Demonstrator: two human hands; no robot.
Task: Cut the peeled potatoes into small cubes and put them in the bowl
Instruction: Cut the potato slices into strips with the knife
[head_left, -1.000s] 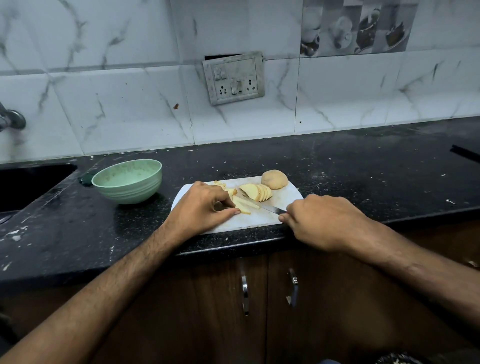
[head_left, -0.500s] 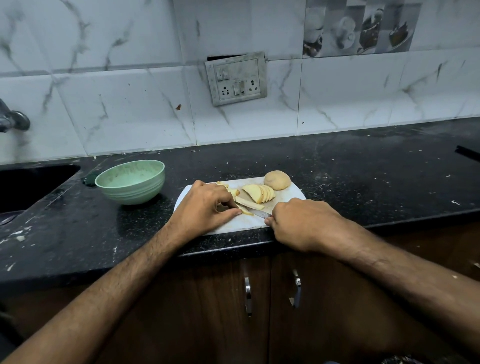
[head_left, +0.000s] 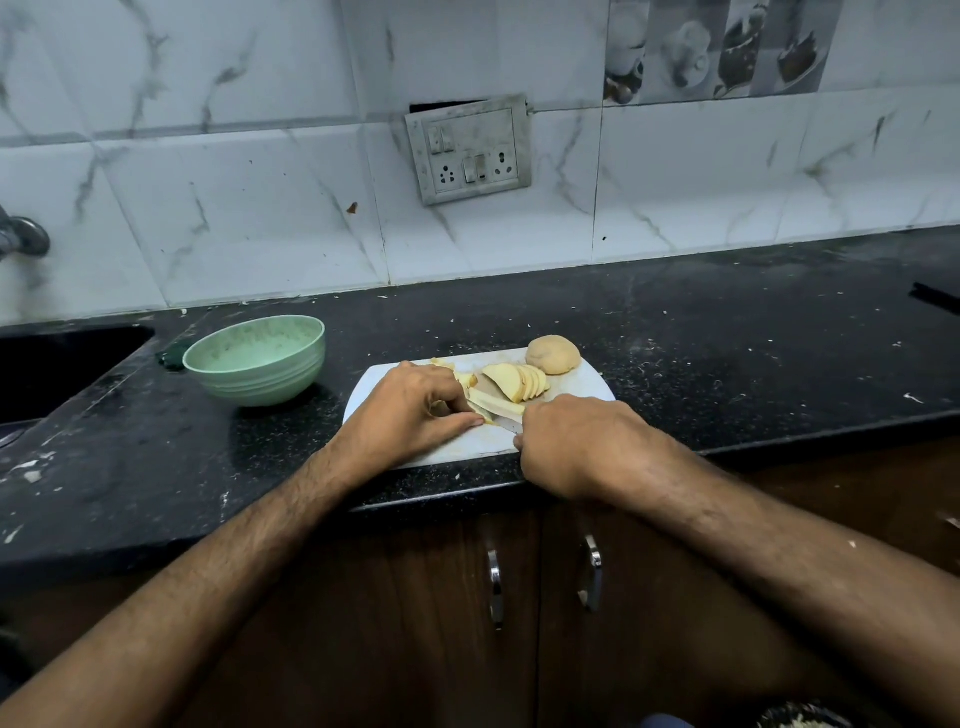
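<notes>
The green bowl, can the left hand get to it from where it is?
Probably yes. The green bowl sits on the counter just left of the cutting board, with nothing between it and the left hand, though that hand is busy holding potato strips.

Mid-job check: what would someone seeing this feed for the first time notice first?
Both hands at the white cutting board on the counter's front edge: the left hand pins potato strips, and the right hand grips the knife. Behind lie fanned slices and a whole peeled potato; the green bowl sits to the left.
</notes>
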